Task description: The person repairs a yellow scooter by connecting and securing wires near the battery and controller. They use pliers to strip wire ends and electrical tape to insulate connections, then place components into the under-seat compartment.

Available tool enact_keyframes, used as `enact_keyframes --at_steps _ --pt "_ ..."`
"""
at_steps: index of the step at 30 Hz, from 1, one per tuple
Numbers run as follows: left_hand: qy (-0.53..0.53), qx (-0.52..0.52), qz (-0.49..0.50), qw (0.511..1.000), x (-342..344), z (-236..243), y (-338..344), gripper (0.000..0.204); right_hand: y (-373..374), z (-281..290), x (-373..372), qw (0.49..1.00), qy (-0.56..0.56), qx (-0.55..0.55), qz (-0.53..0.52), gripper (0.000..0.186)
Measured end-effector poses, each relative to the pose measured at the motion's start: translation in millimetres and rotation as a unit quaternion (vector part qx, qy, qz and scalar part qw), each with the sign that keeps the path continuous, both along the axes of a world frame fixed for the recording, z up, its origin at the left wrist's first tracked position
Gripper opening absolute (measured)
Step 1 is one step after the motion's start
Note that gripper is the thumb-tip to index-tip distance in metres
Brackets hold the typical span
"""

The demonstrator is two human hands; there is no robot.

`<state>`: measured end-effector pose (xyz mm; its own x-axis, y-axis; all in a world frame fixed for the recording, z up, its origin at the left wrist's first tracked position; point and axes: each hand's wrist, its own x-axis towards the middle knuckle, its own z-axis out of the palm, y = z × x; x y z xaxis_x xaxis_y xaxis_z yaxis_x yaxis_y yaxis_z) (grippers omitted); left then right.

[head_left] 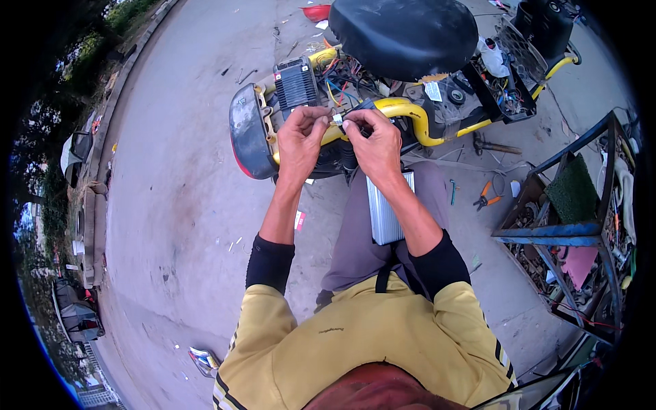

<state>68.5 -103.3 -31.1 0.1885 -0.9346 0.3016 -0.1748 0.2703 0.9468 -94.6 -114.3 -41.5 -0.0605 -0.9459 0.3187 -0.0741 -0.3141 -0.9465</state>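
"Head view: what do our fingers have hold of?"

"Both our left hand (301, 140) and our right hand (377, 142) are pinched nearly closed, thumb against fingers, with a small white connector (337, 119) between the tips. We can't make out its finer parts."

"Where are we holding it?"

"Above the near edge of the yellow frame (403, 108), left of its big bend. Just beyond our knuckles we see loose coloured wires (333, 83), and a black finned box (295, 83) near the frame's left end."

"What's closer to our body?"

"A silver finned box (383, 213) lies on our lap, partly behind our right forearm."

"And further out?"

"A black seat (403, 37) covers part of the frame's far edge. To our right, a hammer (497, 147) lies on the ground near the frame's near edge, with orange-handled pliers (486, 199) closer to us. Past those we have a blue metal rack (547, 236) full of odds and ends."
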Motion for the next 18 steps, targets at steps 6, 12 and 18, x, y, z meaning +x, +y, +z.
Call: enact_keyframes --at_steps 6,12,18 --pt "0.021 0.053 0.005 0.998 16.8 9.9 1.5 0.015 -2.8 1.1 11.4 0.996 0.071 -0.043 -0.012 0.013" --pt "-0.106 -0.016 0.025 0.994 16.3 6.6 0.0 0.011 -8.4 4.2 19.9 0.996 0.057 -0.065 -0.007 0.011" --pt "-0.402 -0.253 0.074 0.877 17.9 6.1 -3.4 0.022 -15.1 4.2 23.8 0.991 0.091 -0.097 -0.006 0.012"
